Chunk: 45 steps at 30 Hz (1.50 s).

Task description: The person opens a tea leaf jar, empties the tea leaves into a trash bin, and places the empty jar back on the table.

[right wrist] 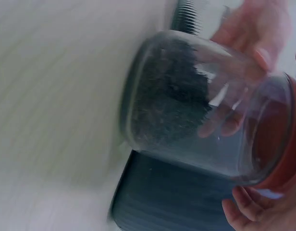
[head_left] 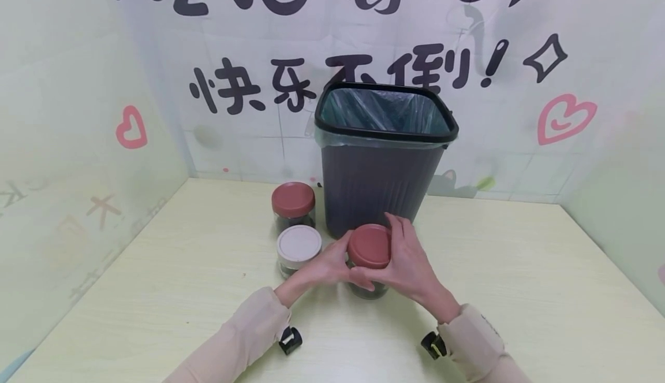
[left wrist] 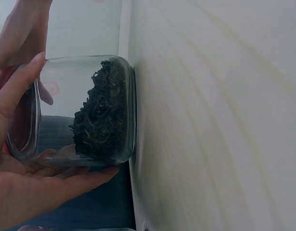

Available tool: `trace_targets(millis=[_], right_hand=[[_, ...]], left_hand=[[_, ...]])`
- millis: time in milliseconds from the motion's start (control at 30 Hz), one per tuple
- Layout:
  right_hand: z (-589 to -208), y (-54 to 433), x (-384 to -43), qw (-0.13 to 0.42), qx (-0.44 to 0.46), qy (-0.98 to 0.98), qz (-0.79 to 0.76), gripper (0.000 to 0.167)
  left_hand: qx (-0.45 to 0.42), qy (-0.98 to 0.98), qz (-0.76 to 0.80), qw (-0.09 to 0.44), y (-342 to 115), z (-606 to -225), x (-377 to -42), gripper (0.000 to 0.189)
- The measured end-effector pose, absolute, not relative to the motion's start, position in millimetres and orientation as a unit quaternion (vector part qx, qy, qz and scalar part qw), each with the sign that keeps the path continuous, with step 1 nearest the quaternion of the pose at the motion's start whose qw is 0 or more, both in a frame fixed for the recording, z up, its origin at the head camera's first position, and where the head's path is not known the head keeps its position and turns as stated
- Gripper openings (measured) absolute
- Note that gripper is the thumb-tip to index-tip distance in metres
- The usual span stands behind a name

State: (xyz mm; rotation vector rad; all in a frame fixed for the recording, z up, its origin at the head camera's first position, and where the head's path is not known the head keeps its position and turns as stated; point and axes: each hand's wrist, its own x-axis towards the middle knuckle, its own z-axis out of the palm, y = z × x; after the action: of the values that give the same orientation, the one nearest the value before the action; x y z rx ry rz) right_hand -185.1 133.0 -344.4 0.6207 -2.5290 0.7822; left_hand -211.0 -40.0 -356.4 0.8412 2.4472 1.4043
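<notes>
A glass jar (left wrist: 61,74) with a red lid (head_left: 370,246) stands on the table between my two hands. Dark, curled dried leaves (left wrist: 102,115) fill the lower part of it. My left hand (head_left: 328,266) grips the jar from the left, its fingers lying along the glass in the left wrist view. From the right, my right hand (head_left: 414,268) holds the lid, thumb in front and fingers round the far side. To the left stand a white-lidded jar (head_left: 299,244), close by my left hand, and behind it another red-lidded jar (head_left: 293,200).
A dark bin (head_left: 379,178) with a translucent liner (head_left: 384,111) stands right behind the held jar. Light wood-patterned tabletop (head_left: 156,290) runs out to both sides. Printed sheets (head_left: 249,157) wall off the back and sides.
</notes>
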Motion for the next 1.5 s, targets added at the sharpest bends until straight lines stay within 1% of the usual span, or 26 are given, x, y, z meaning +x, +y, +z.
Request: trace_targets(millis=[67,133,200,300,433,600,733,833,933,1067,1133,1200,1267,1333,1400,1500], right_hand=[[-347.4,130.0,-185.1,0.242,0.216,-0.906,0.271,0.103],[-349.8,128.1,-185.3,0.26,0.218,-0.902,0.268,0.098],[-351.4,127.5,-185.5,0.268,0.223,-0.897,0.27,0.092],[-351.3,128.5,-186.6,0.262,0.235,-0.895,0.275,0.083],[-348.2,132.4,-188.2,0.214,0.252,-0.894,0.301,0.077],[-343.2,138.5,-189.9,0.147,0.273,-0.891,0.331,0.076],[-340.2,142.7,-189.6,0.108,0.29,-0.89,0.335,0.078],[-339.0,143.0,-187.6,0.093,0.289,-0.891,0.338,0.083],[-340.0,139.8,-184.8,0.118,0.267,-0.899,0.326,0.092],[-344.5,131.3,-181.7,0.209,0.224,-0.912,0.271,0.103],[-347.1,127.3,-181.4,0.251,0.208,-0.914,0.242,0.103],[-349.0,124.4,-181.8,0.275,0.198,-0.912,0.229,0.1],[-349.9,123.0,-181.9,0.279,0.193,-0.912,0.231,0.095],[-349.9,122.6,-182.2,0.271,0.194,-0.911,0.242,0.09],[-348.9,123.4,-182.3,0.254,0.2,-0.91,0.261,0.086],[-346.9,126.0,-182.9,0.214,0.21,-0.909,0.289,0.084]], left_hand=[[0.282,0.828,0.475,0.097,-39.3,-357.0,-210.9,0.086],[0.281,0.829,0.474,0.096,-38.7,-357.3,-211.0,0.086],[0.278,0.828,0.477,0.099,-38.2,-357.4,-211.1,0.086],[0.273,0.826,0.482,0.106,-37.8,-357.1,-211.4,0.087],[0.269,0.824,0.486,0.112,-38.4,-356.1,-211.0,0.088],[0.276,0.82,0.488,0.117,-39.0,-355.5,-210.6,0.089],[0.277,0.82,0.487,0.118,-39.1,-355.1,-210.4,0.09],[0.279,0.822,0.482,0.115,-39.5,-355.4,-210.5,0.09],[0.28,0.824,0.479,0.112,-40.1,-356.3,-210.6,0.089],[0.282,0.824,0.479,0.111,-40.3,-357.2,-210.8,0.088],[0.283,0.823,0.479,0.11,-40.0,-357.5,-210.8,0.087],[0.284,0.822,0.481,0.109,-39.6,-357.9,-211.1,0.086],[0.282,0.82,0.485,0.111,-39.1,-357.7,-211.0,0.086],[0.281,0.819,0.489,0.112,-38.8,-357.6,-211.0,0.085],[0.277,0.818,0.491,0.114,-38.4,-357.1,-211.1,0.085],[0.277,0.817,0.493,0.117,-38.4,-356.6,-211.1,0.086]])
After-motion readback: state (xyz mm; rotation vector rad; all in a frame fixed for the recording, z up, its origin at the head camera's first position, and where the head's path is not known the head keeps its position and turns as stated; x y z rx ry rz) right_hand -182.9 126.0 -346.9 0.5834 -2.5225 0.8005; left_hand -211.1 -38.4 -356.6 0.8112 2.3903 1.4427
